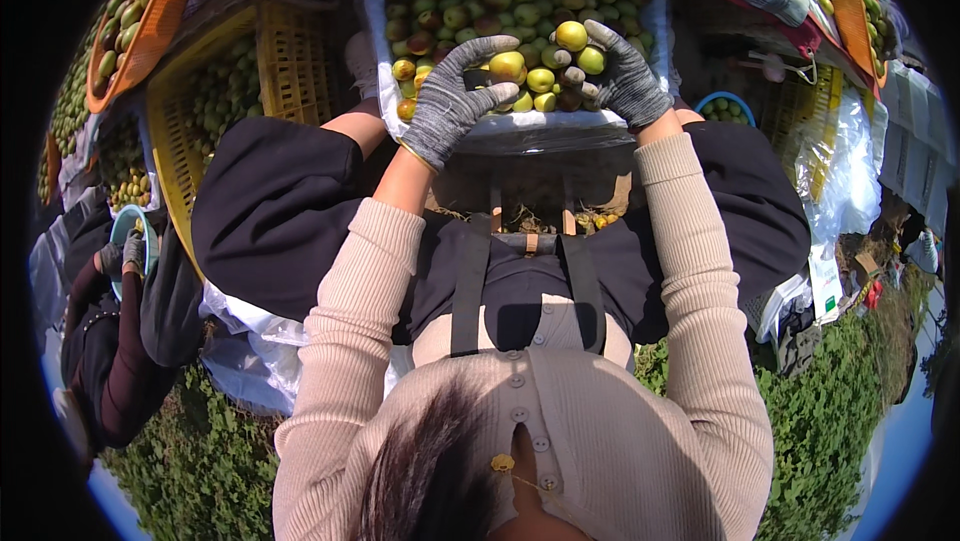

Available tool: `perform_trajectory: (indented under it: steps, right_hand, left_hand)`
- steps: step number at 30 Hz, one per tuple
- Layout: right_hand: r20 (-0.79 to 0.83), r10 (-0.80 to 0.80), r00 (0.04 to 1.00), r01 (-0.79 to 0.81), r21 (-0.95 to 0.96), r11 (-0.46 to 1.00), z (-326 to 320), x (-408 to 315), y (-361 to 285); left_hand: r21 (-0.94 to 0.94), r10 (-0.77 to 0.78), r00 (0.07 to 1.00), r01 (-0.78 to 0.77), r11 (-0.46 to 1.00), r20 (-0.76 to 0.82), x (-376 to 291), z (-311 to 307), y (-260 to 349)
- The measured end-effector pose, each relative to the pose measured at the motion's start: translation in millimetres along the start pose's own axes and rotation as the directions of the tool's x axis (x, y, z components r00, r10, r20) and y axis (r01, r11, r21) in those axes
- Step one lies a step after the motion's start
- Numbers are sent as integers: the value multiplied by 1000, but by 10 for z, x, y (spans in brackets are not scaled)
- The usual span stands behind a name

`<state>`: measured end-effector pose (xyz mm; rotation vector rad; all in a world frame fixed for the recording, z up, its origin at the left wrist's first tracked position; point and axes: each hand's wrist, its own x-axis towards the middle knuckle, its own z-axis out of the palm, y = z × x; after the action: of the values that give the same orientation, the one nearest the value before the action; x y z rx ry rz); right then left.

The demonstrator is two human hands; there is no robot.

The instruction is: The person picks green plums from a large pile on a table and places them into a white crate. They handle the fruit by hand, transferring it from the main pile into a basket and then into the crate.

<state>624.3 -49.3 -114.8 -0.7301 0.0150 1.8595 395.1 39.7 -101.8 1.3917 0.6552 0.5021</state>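
Before me stands a crate with a pale plastic liner, filled with green, yellow and reddish jujube-like fruits. My left hand, in a grey knit glove with pale fingertips, is over its near left part, thumb and forefinger around a yellow-green fruit with a reddish side. At the near right part, my right hand, gloved the same way, holds a yellow fruit by its fingertips, with a greener fruit against the fingers just below. Both hands are close together, above the other fruits.
At the left stand a yellow plastic crate of fruit and an orange basket. A co-worker's gloved hands are at a light blue basin. Right: a blue-rimmed bowl of fruit, another yellow crate, clear plastic sheeting.
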Motion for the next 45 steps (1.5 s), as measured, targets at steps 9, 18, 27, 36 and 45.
perform_trajectory:
  steps: [9, 18, 27, 36, 45]
  right_hand:
    - [41, -60, 997, 65, -155, 986, 169, -79, 180]
    - [-143, -256, 956, 234, -153, 960, 153, -303, -28]
    - [-166, -351, 922, 321, -183, 929, 73, -529, -83]
    - [-208, -581, 787, 411, -524, 746, 115, -415, 12]
    - [-7, -437, 899, 180, -906, 384, 460, -310, 320]
  left_hand:
    - [-280, -361, 932, 339, 898, -32, -28, -19, 46]
    - [253, -114, 993, 121, 960, -42, 302, 96, -200]
    - [866, -12, 979, -176, 469, 205, 955, 346, -378]
    - [789, -17, 999, 41, 613, -39, 865, 372, -198]
    - [-161, -441, 885, 461, 872, 145, 43, 143, 330]
